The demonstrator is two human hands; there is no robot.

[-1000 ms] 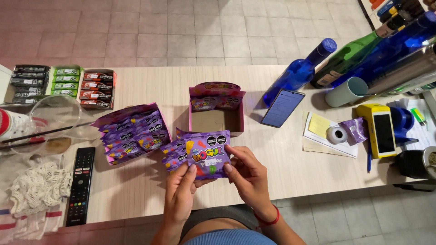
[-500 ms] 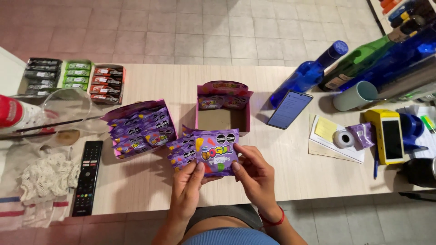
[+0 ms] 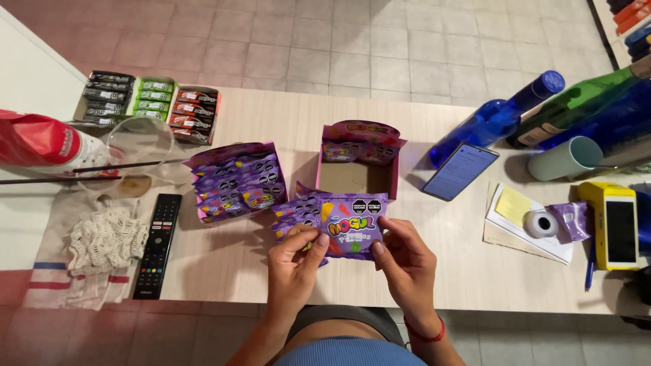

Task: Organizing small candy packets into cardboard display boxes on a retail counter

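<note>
Both hands hold one purple candy packet [image 3: 352, 224] flat above the near edge of the wooden table [image 3: 285, 125]. My left hand [image 3: 293, 261] pinches its lower left corner and my right hand [image 3: 405, 261] grips its right side. Beneath it lies a small pile of the same purple packets [image 3: 293, 211]. Just behind stands an open pink display box [image 3: 358, 166], its floor bare with a few packets at its back wall. To the left, a second pink box [image 3: 234, 179] is packed with several purple packets.
A black remote [image 3: 157, 245], a mesh cloth [image 3: 105, 237] and a clear bowl [image 3: 139, 146] lie at the left, with trays of gum packs [image 3: 146, 105] behind. To the right are a phone [image 3: 460, 171], blue and green bottles [image 3: 502, 118], a teal cup [image 3: 566, 158], paper and a yellow device [image 3: 614, 224].
The view has shifted slightly, so the table sits lower and more to the right in the picture. My hands still hold the packet, gripping it a little closer to its sides.
</note>
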